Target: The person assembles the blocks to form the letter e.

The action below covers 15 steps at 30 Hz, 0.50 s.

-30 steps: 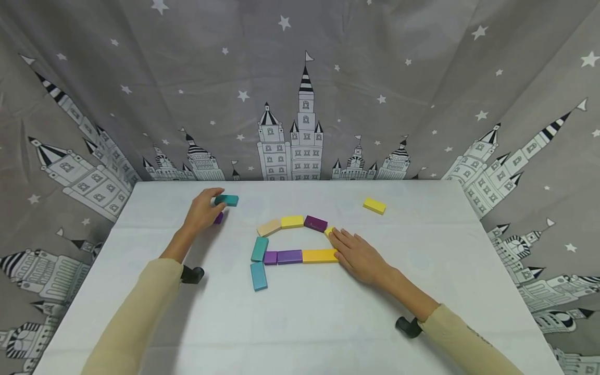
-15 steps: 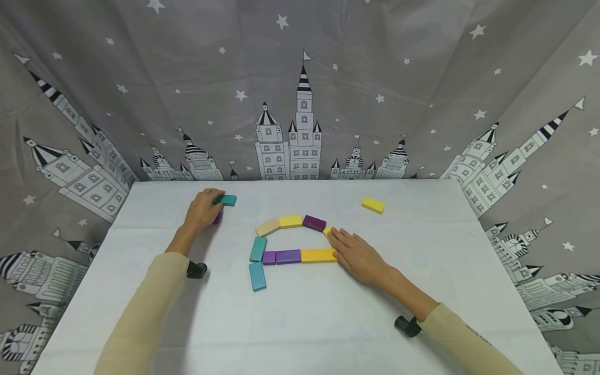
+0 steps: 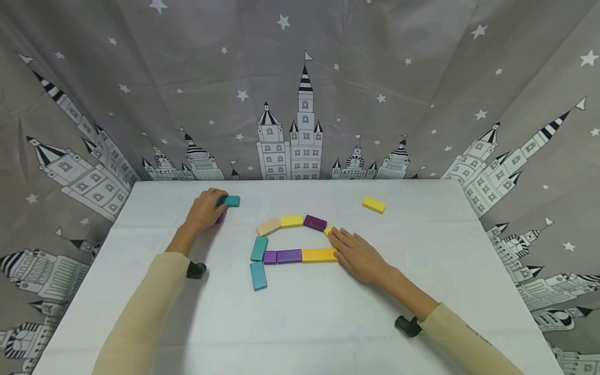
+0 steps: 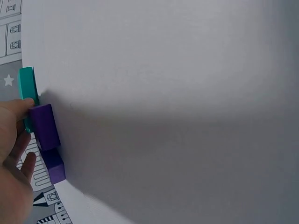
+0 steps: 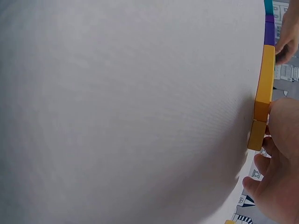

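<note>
At the back left of the table, my left hand pinches a teal block between thumb and fingers. Two purple blocks sit right beside that hand in the left wrist view; in the head view the hand mostly covers them. My right hand lies with fairly straight fingers over the right end of the block outline. Its fingertips touch a small yellow block, partly covered, and the end of the orange-yellow row. In the right wrist view a short orange block stands by the fingers.
The outline includes a beige block, a yellow block, a dark purple block, a teal block, a blue block and purple blocks. A loose yellow block lies back right. A grey castle-print curtain stands behind the table.
My left hand's fingers have come together on the teal block, which has shifted very slightly to the right. The right hand has stayed in place.
</note>
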### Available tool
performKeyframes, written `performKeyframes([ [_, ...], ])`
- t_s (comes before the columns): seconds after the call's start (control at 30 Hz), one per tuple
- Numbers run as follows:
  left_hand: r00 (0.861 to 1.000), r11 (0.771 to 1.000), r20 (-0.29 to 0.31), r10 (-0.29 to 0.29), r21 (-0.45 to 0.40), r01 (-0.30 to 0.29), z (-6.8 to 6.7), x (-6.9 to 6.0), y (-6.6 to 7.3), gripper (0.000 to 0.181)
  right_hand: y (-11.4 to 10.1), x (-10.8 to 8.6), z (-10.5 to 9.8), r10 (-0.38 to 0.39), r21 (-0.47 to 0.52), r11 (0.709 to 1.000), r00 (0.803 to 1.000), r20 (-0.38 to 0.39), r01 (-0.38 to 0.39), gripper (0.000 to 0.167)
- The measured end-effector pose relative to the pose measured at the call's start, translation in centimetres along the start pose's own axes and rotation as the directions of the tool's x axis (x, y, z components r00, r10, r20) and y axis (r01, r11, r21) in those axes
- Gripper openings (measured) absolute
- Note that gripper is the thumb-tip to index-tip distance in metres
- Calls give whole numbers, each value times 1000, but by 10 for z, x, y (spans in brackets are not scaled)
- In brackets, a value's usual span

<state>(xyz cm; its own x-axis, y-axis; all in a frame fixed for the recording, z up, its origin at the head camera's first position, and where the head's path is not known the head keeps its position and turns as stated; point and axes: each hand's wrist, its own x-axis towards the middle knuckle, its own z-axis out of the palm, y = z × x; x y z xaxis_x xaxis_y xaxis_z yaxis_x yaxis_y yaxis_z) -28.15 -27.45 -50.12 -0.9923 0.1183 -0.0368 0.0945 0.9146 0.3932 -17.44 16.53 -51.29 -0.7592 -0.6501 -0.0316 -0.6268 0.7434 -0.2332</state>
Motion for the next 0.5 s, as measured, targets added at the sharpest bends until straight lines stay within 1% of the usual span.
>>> performKeyframes([
  [0.17,997,997,-32,74,-16,-75,-1,-10,5,37,-1,0,0,11,2,1000,1000,7,-11,58],
  [0.3,986,987,-60,153,-37,-156,-1,-21,11,36,-2,0,-1,7,6,1000,1000,4,-7,57],
  [0.37,975,976,-73,210,-48,-214,1,-27,14,35,-2,0,-1,4,5,1000,1000,0,-4,57],
  [0.5,943,943,-84,322,-60,-328,4,-42,24,33,-1,0,-1,-1,7,1000,1000,-5,1,57],
])
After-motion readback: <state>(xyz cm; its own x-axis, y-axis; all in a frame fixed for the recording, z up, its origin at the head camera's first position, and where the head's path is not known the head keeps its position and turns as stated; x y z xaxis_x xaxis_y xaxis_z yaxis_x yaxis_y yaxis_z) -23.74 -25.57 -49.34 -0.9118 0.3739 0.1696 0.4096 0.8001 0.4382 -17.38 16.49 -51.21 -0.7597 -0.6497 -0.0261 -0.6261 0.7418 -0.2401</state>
